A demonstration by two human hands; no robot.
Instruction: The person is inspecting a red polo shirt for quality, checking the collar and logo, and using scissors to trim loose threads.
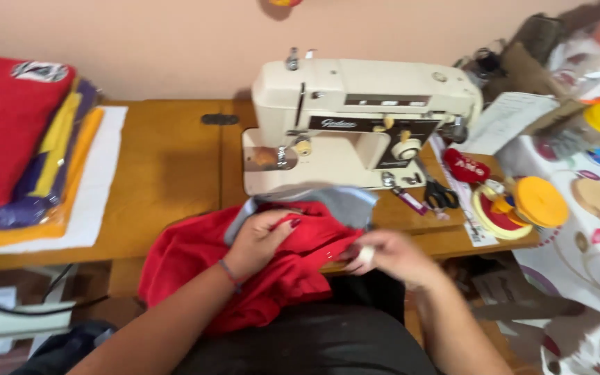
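At the lower centre of the frame, the left hand (262, 239) lies on a bunched red cloth (244, 271), fingers curled into it. The right hand (390, 257), just right of it, pinches the cloth's edge with closed fingers; blur hides the exact grip. A grey cloth (335, 201) sits just above, under the cream sewing machine (362, 121) on the wooden table (168, 173). Scissors (441, 194) lie right of the machine, and folded fabrics (22, 146) are stacked at upper left.
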